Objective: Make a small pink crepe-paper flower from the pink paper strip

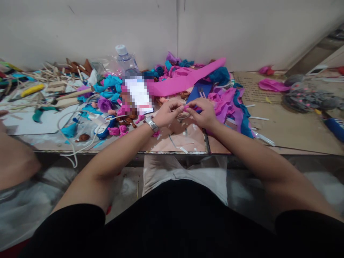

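My left hand (169, 113), with a metal watch on its wrist, and my right hand (203, 111) meet above the front of the table. Between their pinched fingertips is a small piece of pink crepe paper (186, 107); its exact shape is too small to tell. Behind my hands lies a long pink strip of crepe paper (174, 84). Crumpled pink crepe paper (223, 102) and a teal strip (242, 114) lie just right of my right hand. A phone (138, 93) with a lit, blurred screen stands left of my left hand.
A water bottle (127, 62) stands near the wall. Wooden sticks (57, 77), a yellow marker (32, 90) and a looped white cable (73, 143) spread across the left. On the right are brown cardboard (268, 125) and a grey bundle (306, 95). Another person's arm (16, 161) rests at far left.
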Available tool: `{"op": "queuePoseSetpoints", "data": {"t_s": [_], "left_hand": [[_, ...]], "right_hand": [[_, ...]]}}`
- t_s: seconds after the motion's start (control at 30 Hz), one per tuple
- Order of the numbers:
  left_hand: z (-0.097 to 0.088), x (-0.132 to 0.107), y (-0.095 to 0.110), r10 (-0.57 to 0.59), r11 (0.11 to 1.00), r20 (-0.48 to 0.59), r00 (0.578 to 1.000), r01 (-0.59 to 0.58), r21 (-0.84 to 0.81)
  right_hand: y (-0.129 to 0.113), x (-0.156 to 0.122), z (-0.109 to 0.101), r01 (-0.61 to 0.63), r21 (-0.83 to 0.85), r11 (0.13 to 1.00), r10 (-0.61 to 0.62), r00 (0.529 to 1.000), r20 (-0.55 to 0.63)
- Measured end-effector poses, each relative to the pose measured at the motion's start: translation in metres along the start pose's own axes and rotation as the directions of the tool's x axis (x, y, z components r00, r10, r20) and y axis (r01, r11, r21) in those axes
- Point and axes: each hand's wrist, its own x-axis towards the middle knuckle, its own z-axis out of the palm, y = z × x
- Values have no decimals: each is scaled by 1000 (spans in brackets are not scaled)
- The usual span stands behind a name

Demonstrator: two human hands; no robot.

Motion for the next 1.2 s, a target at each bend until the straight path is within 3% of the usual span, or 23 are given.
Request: {"op": "queuePoseSetpoints", "data": {"t_s": [0.2,0.4,0.67,0.9,1.2], "left_hand": [[1,-1,-3,11,997,10,1000,-12,75],[2,-2,4,70,984,-97,993,-53,168],[-1,-2,3,81,973,-104,991,-56,223],[0,-4,10,5,979,-76,997,11,205],[1,-5,10,-86,996,-16,996,87,26]], "right_hand": [[0,0,0,17,8,1000,-17,1000,-13],[5,-2,1,18,-74,997,-18,1000,1],[10,-3,2,31,-127,991,-28,999,25],[9,-3,-1,8,-163,987,-3,999,33],[6,-4,0,9,-152,988,-8,1000,8]]}}
